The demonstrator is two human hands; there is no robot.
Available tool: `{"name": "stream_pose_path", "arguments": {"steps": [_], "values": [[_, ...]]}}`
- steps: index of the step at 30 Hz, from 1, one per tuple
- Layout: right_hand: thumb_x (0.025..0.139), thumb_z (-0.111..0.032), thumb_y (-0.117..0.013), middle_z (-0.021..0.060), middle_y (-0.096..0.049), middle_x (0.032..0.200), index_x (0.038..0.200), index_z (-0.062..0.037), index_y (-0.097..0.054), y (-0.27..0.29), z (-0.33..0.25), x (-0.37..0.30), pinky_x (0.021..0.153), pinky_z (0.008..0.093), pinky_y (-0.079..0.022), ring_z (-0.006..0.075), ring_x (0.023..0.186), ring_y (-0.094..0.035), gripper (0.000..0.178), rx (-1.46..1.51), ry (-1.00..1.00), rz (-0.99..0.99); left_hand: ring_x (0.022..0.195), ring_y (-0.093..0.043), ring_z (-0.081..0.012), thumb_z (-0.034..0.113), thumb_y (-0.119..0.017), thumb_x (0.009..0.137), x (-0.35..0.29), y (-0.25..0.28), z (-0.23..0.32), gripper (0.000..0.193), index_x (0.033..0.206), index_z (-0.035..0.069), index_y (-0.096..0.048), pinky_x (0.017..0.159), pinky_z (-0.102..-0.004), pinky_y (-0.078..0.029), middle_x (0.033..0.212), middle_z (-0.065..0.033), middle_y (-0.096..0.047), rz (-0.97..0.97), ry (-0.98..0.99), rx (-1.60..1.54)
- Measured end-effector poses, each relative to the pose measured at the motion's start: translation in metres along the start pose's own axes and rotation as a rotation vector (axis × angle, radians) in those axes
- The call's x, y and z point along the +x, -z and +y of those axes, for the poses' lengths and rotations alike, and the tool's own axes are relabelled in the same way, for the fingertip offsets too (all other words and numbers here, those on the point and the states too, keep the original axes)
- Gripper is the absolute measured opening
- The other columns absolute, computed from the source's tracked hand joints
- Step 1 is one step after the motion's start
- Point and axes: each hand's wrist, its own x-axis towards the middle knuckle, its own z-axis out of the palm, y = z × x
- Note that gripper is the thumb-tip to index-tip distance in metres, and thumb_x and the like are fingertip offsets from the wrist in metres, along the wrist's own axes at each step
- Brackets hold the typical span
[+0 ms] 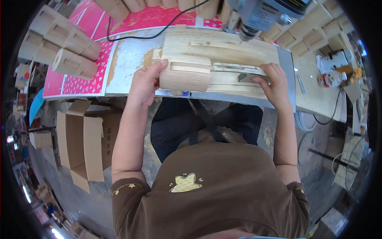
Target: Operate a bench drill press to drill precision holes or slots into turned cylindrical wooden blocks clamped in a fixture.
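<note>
A pale wooden cylinder (185, 77) with a long slot lies sideways on a wooden board (223, 44) on the bench in front of me. My left hand (147, 81) is closed on the cylinder's left end, with the thumb up near its top edge. At the right, my right hand (273, 81) pinches a small dark grey metal piece (248, 77) between thumb and fingers. Beside that piece, a long narrow metal-edged strip (234, 68) runs toward the cylinder's right end. Whether the metal piece is fixed to the strip, I cannot tell.
A drill head (262, 20) with its chuck (247, 32) hangs over the board's far side. Slotted wooden cylinders (75, 63) stand at the far left, more at the back. A black cable (159, 35) crosses the bench. An open cardboard box (85, 139) stands below left; a bottle (332, 79) lies right.
</note>
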Motion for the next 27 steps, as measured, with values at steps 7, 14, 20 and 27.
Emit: {"name": "stream_pose_path", "arguments": {"steps": [7, 14, 20, 27], "values": [[0.067, -0.015, -0.073, 0.0089, -0.058, 0.085, 0.093, -0.0045, -0.059, 0.004, 0.004, -0.001, 0.074, 0.0378, -0.042, 0.0294, 0.083, -0.052, 0.031, 0.05, 0.001, 0.009, 0.067, -0.06, -0.0126, 0.036, -0.065, 0.085, 0.012, -0.044, -0.024, 0.037, 0.087, 0.0, -0.063, 0.061, -0.0239, -0.046, 0.077, -0.0084, -0.064, -0.086, 0.067, -0.044], [0.066, -0.012, -0.073, 0.0087, -0.058, 0.086, 0.096, -0.0055, -0.06, 0.001, 0.008, 0.0, 0.075, 0.0383, -0.043, 0.0294, 0.083, -0.053, 0.033, 0.01, -0.029, 0.057, 0.067, -0.052, -0.0093, 0.038, -0.066, 0.085, 0.016, -0.091, -0.055, 0.039, 0.084, 0.0, -0.06, 0.067, -0.0237, -0.044, 0.072, -0.0021, -0.057, -0.186, -0.109, -0.078], [0.066, -0.011, -0.073, 0.0083, -0.059, 0.088, 0.099, -0.0072, -0.061, 0.001, 0.017, 0.005, 0.075, 0.038, -0.044, 0.0291, 0.086, -0.054, 0.035, -0.095, -0.105, 0.059, 0.089, -0.054, -0.0208, 0.035, -0.075, 0.074, 0.016, -0.084, -0.075, 0.05, 0.106, -0.001, -0.059, 0.076, -0.0302, -0.045, 0.098, -0.0098, -0.057, -0.117, -0.719, 0.462], [0.065, -0.011, -0.075, 0.0082, -0.06, 0.089, 0.1, -0.0076, -0.061, -0.019, 0.029, 0.033, 0.077, 0.0378, -0.044, 0.0293, 0.087, -0.054, 0.038, -0.061, -0.091, 0.076, 0.102, -0.048, -0.0273, 0.034, -0.081, 0.058, 0.045, -0.079, -0.086, 0.071, 0.118, 0.004, -0.058, 0.094, -0.0423, -0.029, 0.101, -0.0102, -0.057, 0.038, -0.927, 1.028]]}}
